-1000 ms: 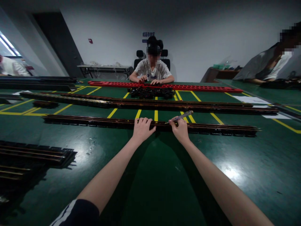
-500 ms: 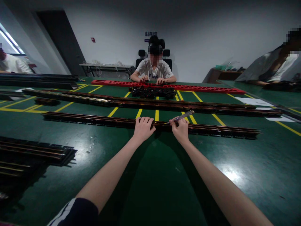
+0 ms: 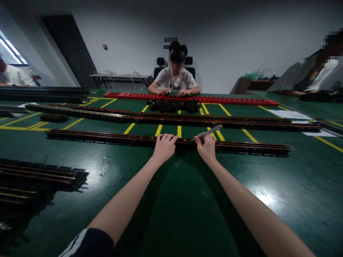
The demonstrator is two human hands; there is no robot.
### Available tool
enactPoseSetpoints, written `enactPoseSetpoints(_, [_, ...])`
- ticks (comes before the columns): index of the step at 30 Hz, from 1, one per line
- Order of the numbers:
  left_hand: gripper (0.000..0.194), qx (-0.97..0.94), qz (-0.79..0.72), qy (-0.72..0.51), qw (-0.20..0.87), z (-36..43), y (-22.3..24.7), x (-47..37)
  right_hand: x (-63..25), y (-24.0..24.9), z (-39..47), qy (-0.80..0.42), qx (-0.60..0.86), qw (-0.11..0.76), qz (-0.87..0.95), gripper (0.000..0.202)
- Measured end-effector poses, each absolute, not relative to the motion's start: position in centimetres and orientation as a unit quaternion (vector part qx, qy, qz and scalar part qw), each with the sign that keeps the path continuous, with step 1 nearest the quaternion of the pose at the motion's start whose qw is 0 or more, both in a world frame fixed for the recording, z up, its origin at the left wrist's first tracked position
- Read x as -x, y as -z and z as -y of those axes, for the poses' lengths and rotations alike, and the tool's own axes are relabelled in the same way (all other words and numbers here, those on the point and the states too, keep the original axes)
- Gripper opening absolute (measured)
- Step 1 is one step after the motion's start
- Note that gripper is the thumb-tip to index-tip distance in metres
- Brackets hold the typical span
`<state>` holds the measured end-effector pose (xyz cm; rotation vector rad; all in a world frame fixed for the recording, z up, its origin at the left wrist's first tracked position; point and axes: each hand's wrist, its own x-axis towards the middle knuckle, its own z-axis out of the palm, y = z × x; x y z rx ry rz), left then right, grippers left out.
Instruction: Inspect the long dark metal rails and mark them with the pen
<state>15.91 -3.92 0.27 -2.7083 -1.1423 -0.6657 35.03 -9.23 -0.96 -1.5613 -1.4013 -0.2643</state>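
Green surface (image 3: 294, 189) runs under everything, beyond and below both sets of fingers. Slotted red rail (image 3: 227, 101) farthest out, well past the fingertips. Bundle of long dark strips (image 3: 214, 121) nearer, apart from the fingers on their far side. Dark multi-ribbed strip (image 3: 107, 137) directly under the left fingers, crossing in front of the right, extending out on either side of both.

Left hand (image 3: 165, 145): fingers bent over the strip, slightly apart; whether they pinch its far edge, cannot tell. Right hand (image 3: 206, 148): fingers pinching a slim clear-handled screwdriver (image 3: 211, 131), handle slanting up and away, tip pointing left, at the strip between the hands. Actual contact too small to tell.

Step in hand, as judged: steadying the strip while working one spot with the tip. Next move seems to call for firm left fingers and small, controlled tip motion.
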Motion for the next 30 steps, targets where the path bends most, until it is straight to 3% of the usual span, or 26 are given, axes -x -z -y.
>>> enactPoseSetpoints(30, [0.046,0.9,0.379,0.213,0.022,3.91,-0.66,-15.75,-35.07,0.66,9.18,0.114,0.63,0.511,0.573,0.03])
